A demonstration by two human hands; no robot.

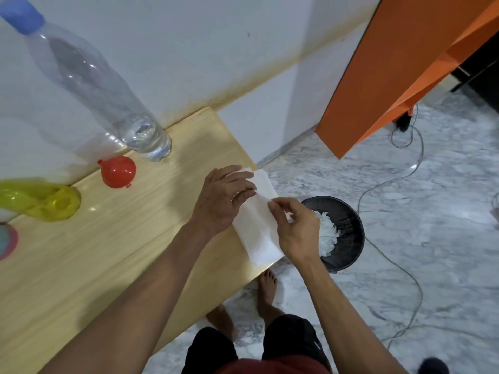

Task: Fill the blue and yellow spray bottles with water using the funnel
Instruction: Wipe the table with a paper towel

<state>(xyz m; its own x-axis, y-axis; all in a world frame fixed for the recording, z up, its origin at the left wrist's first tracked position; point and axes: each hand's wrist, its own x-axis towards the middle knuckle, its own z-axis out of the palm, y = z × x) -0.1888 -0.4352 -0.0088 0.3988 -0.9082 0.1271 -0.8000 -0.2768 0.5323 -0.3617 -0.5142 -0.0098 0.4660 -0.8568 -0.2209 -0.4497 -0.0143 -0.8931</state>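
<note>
A white paper towel (258, 225) lies at the right end of the wooden table (113, 247). My left hand (222, 197) presses flat on its left part. My right hand (294, 228) pinches its right edge between thumb and fingers. A red funnel (118, 171) rests mouth down near the wall. The yellow spray bottle (40, 199) stands at the left edge of the view. A tall clear water bottle (108, 98) with a blue cap holds a little water at its bottom. A blue object with a pink rim (6, 240) is cut off at the far left.
A black bin (347, 220) with crumpled white paper stands on the marble floor beside the table's end. Cables (399, 179) trail over the floor. An orange cabinet (391, 76) stands at the upper right. A white wall backs the table. My bare feet are under the table edge.
</note>
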